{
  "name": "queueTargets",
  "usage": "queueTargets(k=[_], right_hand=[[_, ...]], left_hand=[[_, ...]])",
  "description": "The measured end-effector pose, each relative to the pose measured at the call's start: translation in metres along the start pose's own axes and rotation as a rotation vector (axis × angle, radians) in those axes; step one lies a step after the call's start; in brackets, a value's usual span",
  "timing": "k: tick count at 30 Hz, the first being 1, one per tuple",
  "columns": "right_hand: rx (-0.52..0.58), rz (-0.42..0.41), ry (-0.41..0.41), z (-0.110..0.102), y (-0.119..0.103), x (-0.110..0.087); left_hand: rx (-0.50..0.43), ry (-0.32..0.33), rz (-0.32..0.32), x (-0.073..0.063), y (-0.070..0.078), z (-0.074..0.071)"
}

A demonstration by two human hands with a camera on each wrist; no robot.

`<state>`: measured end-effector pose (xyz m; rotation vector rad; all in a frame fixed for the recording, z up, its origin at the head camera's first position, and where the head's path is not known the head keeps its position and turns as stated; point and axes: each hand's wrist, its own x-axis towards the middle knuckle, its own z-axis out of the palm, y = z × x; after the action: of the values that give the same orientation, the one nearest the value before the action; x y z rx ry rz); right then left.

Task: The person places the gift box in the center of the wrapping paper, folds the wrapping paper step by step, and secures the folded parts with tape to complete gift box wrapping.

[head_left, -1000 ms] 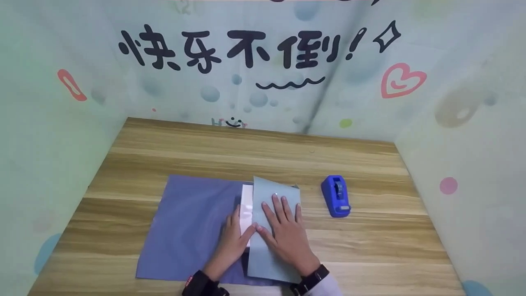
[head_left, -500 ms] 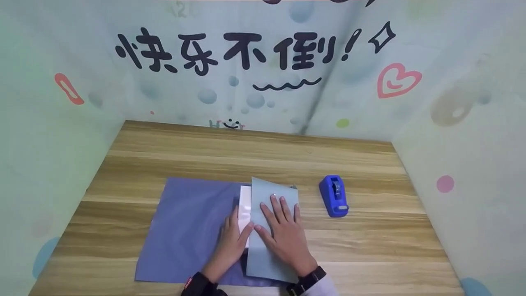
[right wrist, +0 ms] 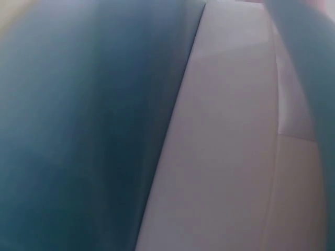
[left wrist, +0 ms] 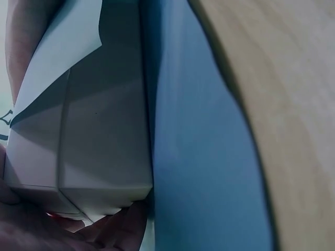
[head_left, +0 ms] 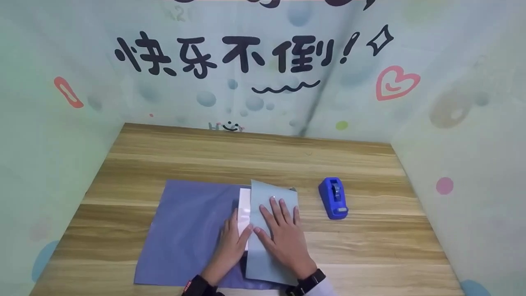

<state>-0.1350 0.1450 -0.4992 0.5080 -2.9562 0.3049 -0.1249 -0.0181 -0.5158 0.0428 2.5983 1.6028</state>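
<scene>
A white box [head_left: 244,209] lies on a sheet of blue-purple wrapping paper [head_left: 185,234]. The sheet's right part is folded over the box as a pale blue flap [head_left: 259,246], which hides most of the top. My left hand [head_left: 231,242] holds the box's left side, its thumb on top near the flap's edge and its fingers down the side. Spread flat, my right hand [head_left: 285,238] presses on the flap. In the left wrist view the box's plain end [left wrist: 104,136] shows, with fingers at its far side. The right wrist view shows the box [right wrist: 209,146] beside blue paper [right wrist: 78,130].
A blue tape dispenser [head_left: 333,199] stands to the right of the paper. The wooden table [head_left: 370,246] is bordered by printed cloth walls [head_left: 263,119] at the back and both sides.
The head view has shifted slightly, so the whole scene sits a little lower and further left. Both hands, the box and the paper hold the same places relative to each other.
</scene>
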Motion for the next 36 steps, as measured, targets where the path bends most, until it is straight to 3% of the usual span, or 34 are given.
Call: queueTargets(k=[6,13,15,18,21,23,25,30,32,36], right_hand=[[0.000,0.003,-0.013,-0.001,-0.001,0.001],[-0.010,-0.008,0.002,-0.001,0.000,0.003],[-0.006,-0.011,0.003,0.000,0.000,0.003],[-0.011,-0.014,0.012,0.001,0.001,0.001],[-0.017,-0.017,0.022,0.002,0.003,0.000],[-0.016,-0.016,0.017,0.002,0.002,0.000],[-0.007,-0.017,0.012,0.002,0.001,0.000],[0.007,-0.018,0.009,0.001,0.001,-0.001],[0.011,-0.020,0.016,0.001,0.001,-0.001],[0.023,-0.024,0.026,0.000,0.002,-0.002]], left_hand=[[0.002,-0.038,-0.037,-0.006,0.001,-0.004],[0.093,-0.104,-0.010,-0.022,-0.007,-0.021],[0.137,-0.086,0.004,-0.027,-0.013,-0.028],[0.228,-0.008,0.066,-0.034,-0.026,-0.043],[0.344,0.060,0.051,-0.037,-0.037,-0.064],[0.412,0.078,-0.022,-0.039,-0.044,-0.082],[0.452,0.068,-0.138,-0.042,-0.048,-0.099],[0.439,-0.001,-0.385,-0.049,-0.059,-0.133],[0.408,-0.024,-0.445,-0.050,-0.063,-0.140],[0.378,-0.031,-0.490,-0.053,-0.066,-0.147]])
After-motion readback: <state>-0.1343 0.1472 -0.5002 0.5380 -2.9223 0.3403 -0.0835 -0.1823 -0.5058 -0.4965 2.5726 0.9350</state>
